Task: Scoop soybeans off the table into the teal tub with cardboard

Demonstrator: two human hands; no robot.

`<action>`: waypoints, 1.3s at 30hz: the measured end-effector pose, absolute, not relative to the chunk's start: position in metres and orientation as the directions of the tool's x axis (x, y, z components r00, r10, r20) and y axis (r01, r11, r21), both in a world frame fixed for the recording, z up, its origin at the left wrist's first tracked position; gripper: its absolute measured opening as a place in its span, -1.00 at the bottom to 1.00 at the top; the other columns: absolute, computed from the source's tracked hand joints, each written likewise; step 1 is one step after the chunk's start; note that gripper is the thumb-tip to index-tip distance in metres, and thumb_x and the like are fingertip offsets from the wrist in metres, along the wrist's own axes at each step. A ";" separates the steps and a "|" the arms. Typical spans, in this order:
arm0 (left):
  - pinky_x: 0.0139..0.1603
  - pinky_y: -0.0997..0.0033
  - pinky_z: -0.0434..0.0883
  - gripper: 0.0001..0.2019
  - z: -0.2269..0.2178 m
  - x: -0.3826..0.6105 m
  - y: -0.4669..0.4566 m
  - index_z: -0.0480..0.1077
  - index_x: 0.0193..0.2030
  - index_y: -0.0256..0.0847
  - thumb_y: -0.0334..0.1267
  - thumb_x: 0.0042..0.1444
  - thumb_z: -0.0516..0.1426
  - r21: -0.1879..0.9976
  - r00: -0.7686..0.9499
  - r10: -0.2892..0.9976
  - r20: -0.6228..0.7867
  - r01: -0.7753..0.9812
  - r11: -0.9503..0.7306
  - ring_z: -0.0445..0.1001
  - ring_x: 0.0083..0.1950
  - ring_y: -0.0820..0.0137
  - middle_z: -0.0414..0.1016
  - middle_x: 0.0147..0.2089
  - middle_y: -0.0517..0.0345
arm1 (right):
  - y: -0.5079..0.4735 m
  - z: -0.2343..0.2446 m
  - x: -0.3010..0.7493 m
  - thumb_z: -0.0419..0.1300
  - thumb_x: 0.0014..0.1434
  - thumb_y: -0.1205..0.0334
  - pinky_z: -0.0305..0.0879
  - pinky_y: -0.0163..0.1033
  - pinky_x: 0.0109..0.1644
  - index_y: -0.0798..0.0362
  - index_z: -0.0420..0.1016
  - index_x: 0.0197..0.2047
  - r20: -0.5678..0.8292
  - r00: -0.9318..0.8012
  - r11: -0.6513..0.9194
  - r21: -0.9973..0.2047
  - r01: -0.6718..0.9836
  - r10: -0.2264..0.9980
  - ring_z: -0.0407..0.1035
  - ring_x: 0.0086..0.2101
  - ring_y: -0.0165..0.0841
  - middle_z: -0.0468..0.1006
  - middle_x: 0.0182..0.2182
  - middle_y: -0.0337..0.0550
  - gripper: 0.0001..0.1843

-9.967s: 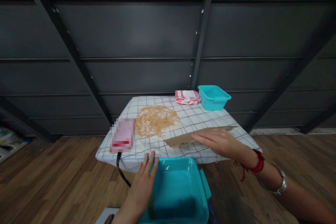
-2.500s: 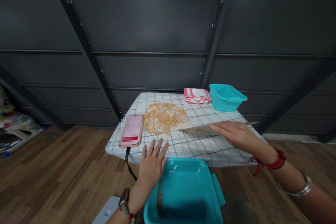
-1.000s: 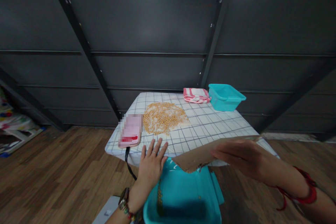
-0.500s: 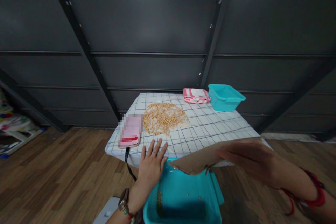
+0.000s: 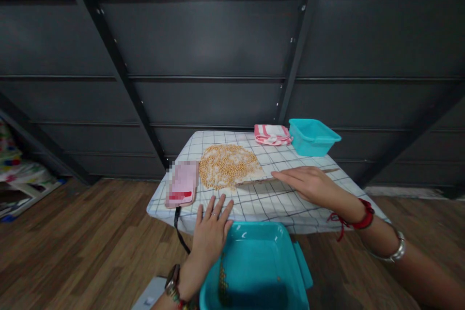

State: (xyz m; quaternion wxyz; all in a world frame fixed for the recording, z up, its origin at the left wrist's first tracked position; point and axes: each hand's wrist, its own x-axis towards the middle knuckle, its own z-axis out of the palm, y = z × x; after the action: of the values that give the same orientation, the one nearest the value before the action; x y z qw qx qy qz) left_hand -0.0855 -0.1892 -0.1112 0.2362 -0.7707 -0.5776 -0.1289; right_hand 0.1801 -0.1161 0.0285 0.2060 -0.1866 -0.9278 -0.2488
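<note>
My right hand (image 5: pixel 311 186) grips a thin sheet of brown cardboard (image 5: pixel 258 181), held nearly edge-on over the table. Its left end touches or nearly touches the near edge of a spread pile of yellow, soybean-like beans (image 5: pixel 228 167) mixed with fine white grains. With fingers spread, my left hand (image 5: pixel 211 232) rests at the table's front edge, beside a teal plastic bin (image 5: pixel 254 261). A few beans lie in the bin, mostly along its left side; its lower part runs out of view.
A checked white cloth (image 5: pixel 290 167) covers the table. A pink phone-like item (image 5: pixel 184 181), partly pixelated, lies left of the beans, its black strap (image 5: pixel 177 225) hanging down. At the back right are a folded pink-and-white towel (image 5: pixel 272 134) and a smaller teal basket (image 5: pixel 315 144). Behind stands a dark panelled wall (image 5: pixel 207 34).
My right hand has moved from above the bin up and forward over the table, bringing the cardboard to the beans' near edge. My left hand stays in place.
</note>
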 end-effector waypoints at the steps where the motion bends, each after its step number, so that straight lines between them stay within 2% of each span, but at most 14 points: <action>1: 0.04 -0.01 0.20 -0.58 -0.112 -0.086 -0.189 0.07 0.21 0.04 -0.19 0.21 -0.14 -0.213 0.298 0.828 0.474 0.952 -0.220 0.21 0.18 0.15 0.24 0.21 0.19 | -0.115 0.028 0.181 -0.14 0.08 0.59 0.36 -0.26 -0.36 0.17 0.33 -0.02 0.466 -0.848 0.802 0.388 0.454 0.253 0.43 -0.36 -0.37 0.55 -0.28 -0.08 -0.56; 8: 0.05 0.01 0.17 -0.59 -0.115 -0.087 -0.188 0.06 0.21 0.05 -0.19 0.21 -0.15 -0.205 0.296 0.816 0.496 0.953 -0.222 0.21 0.18 0.15 0.24 0.21 0.19 | -0.104 0.032 0.192 -0.14 0.02 0.63 0.34 -0.26 -0.37 0.19 0.32 -0.02 0.483 -0.827 0.751 0.421 0.509 0.289 0.43 -0.34 -0.34 0.54 -0.26 -0.04 -0.52; 18: 0.11 0.03 0.11 -0.57 -0.120 -0.086 -0.187 -0.02 0.23 0.09 -0.19 0.21 -0.15 -0.175 0.274 0.826 0.493 0.961 -0.214 0.18 0.20 0.17 0.22 0.22 0.22 | -0.081 0.024 0.195 -0.13 0.02 0.63 0.31 -0.27 -0.40 0.16 0.35 -0.03 0.525 -0.790 0.667 0.470 0.578 0.315 0.41 -0.40 -0.36 0.54 -0.29 -0.04 -0.51; 28: 0.05 0.00 0.18 -0.57 -0.114 -0.086 -0.188 0.00 0.23 0.05 -0.19 0.21 -0.14 -0.204 0.296 0.821 0.489 0.953 -0.223 0.20 0.19 0.15 0.20 0.23 0.21 | -0.081 0.021 0.186 -0.14 0.03 0.63 0.33 -0.29 -0.35 0.13 0.34 -0.02 0.475 -0.830 0.737 0.442 0.511 0.291 0.41 -0.37 -0.40 0.55 -0.28 -0.09 -0.50; 39: 0.08 0.01 0.17 -0.57 -0.116 -0.086 -0.187 0.01 0.22 0.07 -0.18 0.21 -0.14 -0.191 0.283 0.835 0.471 0.957 -0.217 0.18 0.21 0.15 0.19 0.24 0.21 | -0.064 0.022 0.173 -0.14 0.06 0.61 0.31 -0.28 -0.39 0.18 0.34 -0.03 0.562 -0.788 0.729 0.427 0.536 0.251 0.41 -0.39 -0.38 0.54 -0.29 -0.05 -0.54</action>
State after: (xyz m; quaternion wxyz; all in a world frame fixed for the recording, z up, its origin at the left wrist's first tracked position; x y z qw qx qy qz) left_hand -0.0860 -0.1870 -0.1155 0.2264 -0.7683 -0.5833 -0.1348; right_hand 0.1726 -0.0643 0.0216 0.2404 -0.2191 -0.8980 -0.2962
